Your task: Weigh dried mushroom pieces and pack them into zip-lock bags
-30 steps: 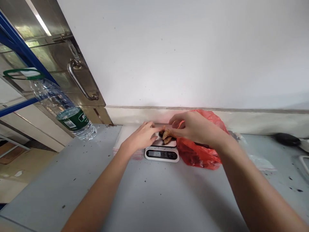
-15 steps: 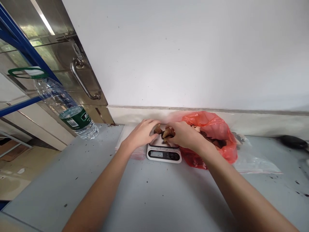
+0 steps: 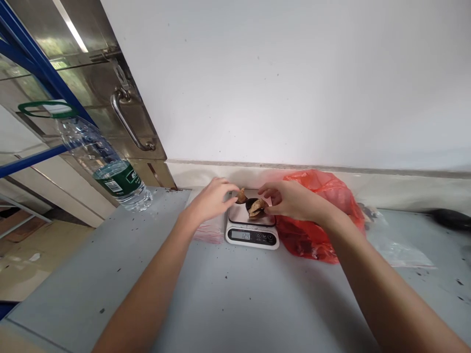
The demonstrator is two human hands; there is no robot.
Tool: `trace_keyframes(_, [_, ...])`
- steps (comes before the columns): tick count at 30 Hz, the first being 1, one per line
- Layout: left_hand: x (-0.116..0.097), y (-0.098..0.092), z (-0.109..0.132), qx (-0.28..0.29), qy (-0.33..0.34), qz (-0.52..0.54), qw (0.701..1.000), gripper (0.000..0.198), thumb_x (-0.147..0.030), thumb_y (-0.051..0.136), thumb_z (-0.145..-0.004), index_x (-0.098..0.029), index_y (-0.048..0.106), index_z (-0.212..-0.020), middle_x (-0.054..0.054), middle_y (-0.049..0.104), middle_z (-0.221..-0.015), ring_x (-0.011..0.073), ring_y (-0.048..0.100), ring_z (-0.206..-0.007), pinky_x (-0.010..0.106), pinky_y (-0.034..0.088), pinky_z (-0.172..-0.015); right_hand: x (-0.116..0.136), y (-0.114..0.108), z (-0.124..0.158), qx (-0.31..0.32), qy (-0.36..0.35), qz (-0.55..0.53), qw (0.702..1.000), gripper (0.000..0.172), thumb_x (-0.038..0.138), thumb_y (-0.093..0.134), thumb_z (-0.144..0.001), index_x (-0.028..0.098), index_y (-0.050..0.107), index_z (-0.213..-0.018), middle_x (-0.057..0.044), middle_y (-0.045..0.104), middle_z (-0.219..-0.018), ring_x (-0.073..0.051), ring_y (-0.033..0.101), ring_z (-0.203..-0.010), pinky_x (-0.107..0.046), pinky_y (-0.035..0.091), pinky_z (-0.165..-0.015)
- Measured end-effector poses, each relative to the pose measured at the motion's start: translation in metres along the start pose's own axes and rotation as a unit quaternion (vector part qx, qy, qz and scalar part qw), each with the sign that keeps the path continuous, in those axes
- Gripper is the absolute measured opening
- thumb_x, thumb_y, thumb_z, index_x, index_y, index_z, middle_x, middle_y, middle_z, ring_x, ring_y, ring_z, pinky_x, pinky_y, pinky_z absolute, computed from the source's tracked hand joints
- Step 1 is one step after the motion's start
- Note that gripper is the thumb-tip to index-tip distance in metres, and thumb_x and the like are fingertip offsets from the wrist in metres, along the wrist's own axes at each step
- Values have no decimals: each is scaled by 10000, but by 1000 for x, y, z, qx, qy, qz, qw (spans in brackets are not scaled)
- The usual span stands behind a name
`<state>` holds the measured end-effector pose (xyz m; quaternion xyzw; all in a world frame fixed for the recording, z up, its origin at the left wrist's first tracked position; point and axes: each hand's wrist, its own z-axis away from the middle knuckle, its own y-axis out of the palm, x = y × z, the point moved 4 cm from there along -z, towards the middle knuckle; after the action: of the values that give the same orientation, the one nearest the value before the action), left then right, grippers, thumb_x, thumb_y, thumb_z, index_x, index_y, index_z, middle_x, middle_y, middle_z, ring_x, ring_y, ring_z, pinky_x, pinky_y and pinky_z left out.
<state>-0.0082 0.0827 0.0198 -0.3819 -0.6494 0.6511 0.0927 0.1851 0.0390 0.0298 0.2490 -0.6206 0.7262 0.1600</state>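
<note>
A small white digital scale [image 3: 252,237] sits on the grey table, its display showing what looks like 124. Brown dried pieces, perhaps dried mushroom, lie on its plate: a larger cluster [image 3: 256,209] in the middle and a small piece [image 3: 241,196] at the left. My left hand [image 3: 214,198] is at the plate's left edge, thumb and forefinger apart beside the small piece; whether they touch it I cannot tell. My right hand [image 3: 290,198] is just right of the cluster, fingers curved and apart, with nothing seen in them.
A red plastic bag [image 3: 312,240] stands right of the scale, partly behind my right arm. Flat clear bags [image 3: 208,232] lie at the left, another clear bag [image 3: 401,245] at the right. A water bottle [image 3: 117,179] stands at the table's left edge. A wall [image 3: 294,98] rises behind.
My right hand has drawn back to the right from the cluster, its fingers now off the pieces. My left hand has shifted slightly left. The display reading has dropped from about 125 to 124.
</note>
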Motion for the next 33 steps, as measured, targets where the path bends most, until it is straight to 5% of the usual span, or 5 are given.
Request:
trace_keyframes(6, [-15, 26, -7, 20, 40, 13, 999, 258, -220, 572, -938, -178, 760, -1108, 124, 610, -1219, 306, 552, -1256, 428, 508, -1057, 6, -11, 8, 23, -3, 7, 1000, 173, 193, 655, -803, 225, 690, -969, -27, 763, -946, -198, 707, -843, -284, 515, -702])
trace_keyframes(15, [-14, 22, -13, -32, 22, 46, 998, 134, -104, 669, -839, -200, 684, -747, 58, 651, -938, 270, 634, -1043, 374, 553, -899, 6, -15, 12, 3, -15, 25, 1000, 96, 251, 610, -875, 237, 689, -928, -3, 737, -846, -183, 686, -778, -282, 492, -658])
trace_keyframes(23, [-9, -15, -7, -160, -6, 80, 984, 71, -181, 714, -843, -217, 720, -782, 49, 691, -1009, 261, 656, -1044, 417, 547, -951, 8, -23, 15, -34, -28, -44, 998, 220, 361, 664, -889, 280, 753, -1072, -47, 786, -1114, -233, 740, -1022, -310, 574, -818])
trace_keyframes(33, [-12, -42, 5, -160, 21, 122, 979, 51, -238, 728, -830, -215, 726, -784, 39, 693, -980, 216, 652, -922, 380, 547, -886, 11, -29, 18, -85, 1, -62, 995, 225, 314, 741, -837, 235, 749, -1047, -86, 791, -1114, -252, 750, -997, -335, 623, -788])
